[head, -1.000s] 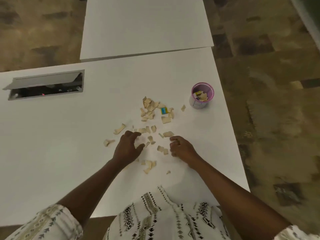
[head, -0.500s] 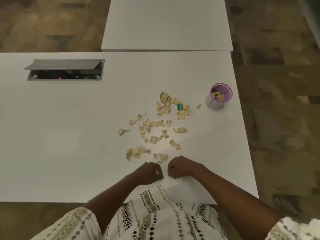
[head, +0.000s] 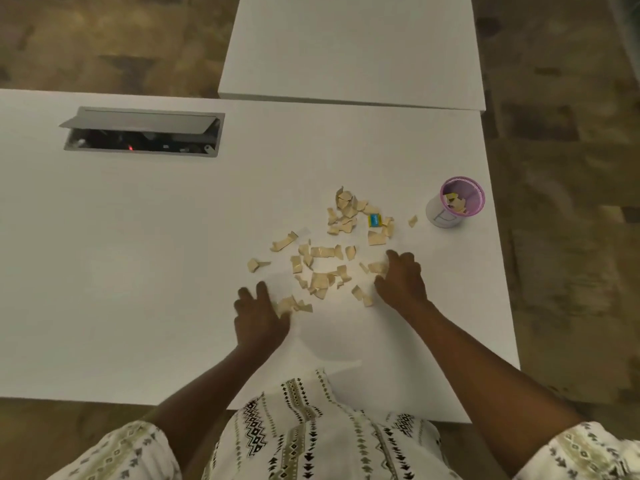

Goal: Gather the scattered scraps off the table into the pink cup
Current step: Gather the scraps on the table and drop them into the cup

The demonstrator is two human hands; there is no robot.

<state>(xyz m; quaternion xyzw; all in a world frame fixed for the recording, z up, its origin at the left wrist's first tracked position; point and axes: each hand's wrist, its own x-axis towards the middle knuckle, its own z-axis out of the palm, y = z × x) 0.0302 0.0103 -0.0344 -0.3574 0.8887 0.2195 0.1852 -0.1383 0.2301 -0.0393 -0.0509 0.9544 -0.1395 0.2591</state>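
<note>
Several tan paper scraps (head: 320, 263) lie scattered over the white table (head: 138, 271), with one small blue and yellow piece (head: 374, 220) among the far cluster. The pink mesh cup (head: 457, 206) stands upright near the table's right edge and holds some scraps. My left hand (head: 258, 315) lies flat on the table with fingers spread, its right side touching the nearest scraps (head: 294, 304). My right hand (head: 401, 280) rests on the table to the right of the pile, fingers curled against scraps there. Neither hand visibly holds a piece.
An open cable hatch (head: 142, 133) with a grey lid is set into the table at the far left. A second white table (head: 353, 46) butts against the far edge. The table's right edge runs just past the cup; patterned floor lies beyond.
Both hands were closed together near the front edge half a second ago. They have moved forward and apart, opening out on either side of the scrap pile.
</note>
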